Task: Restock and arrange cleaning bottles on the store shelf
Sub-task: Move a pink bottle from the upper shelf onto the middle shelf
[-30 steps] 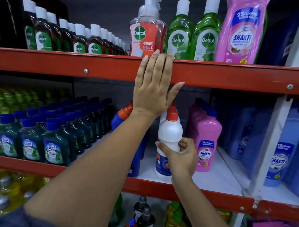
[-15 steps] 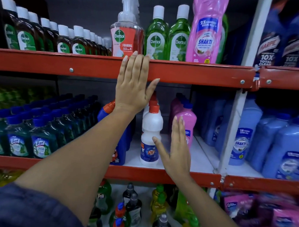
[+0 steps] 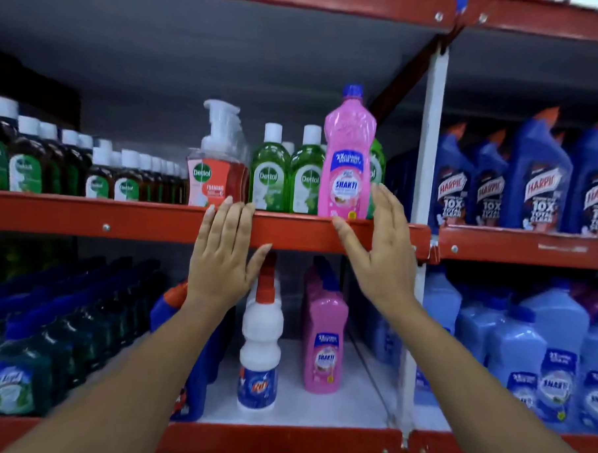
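A tall pink Shakti bottle (image 3: 347,160) with a blue cap stands at the front of the upper shelf, on its red rail (image 3: 119,218). My right hand (image 3: 378,260) is raised just right of and below it, fingers spread, holding nothing; the fingertips reach the bottle's lower right side. My left hand (image 3: 224,260) lies flat against the red rail, fingers apart, empty. On the shelf below stand a white bottle with a red cap (image 3: 261,341) and a row of smaller pink Shakti bottles (image 3: 324,344).
Green Dettol bottles (image 3: 286,177), a foaming Dettol pump (image 3: 212,167) and brown Dettol bottles (image 3: 67,171) fill the upper shelf. Blue Harpic bottles (image 3: 532,181) stand past the white upright (image 3: 427,163). Light blue Shakti jugs (image 3: 545,357) and dark Lizol bottles (image 3: 38,358) sit lower.
My right hand let go of the white bottle on the lower shelf and rose to the pink bottle on the upper shelf. The view tilted upward. My left hand stayed on the rail.
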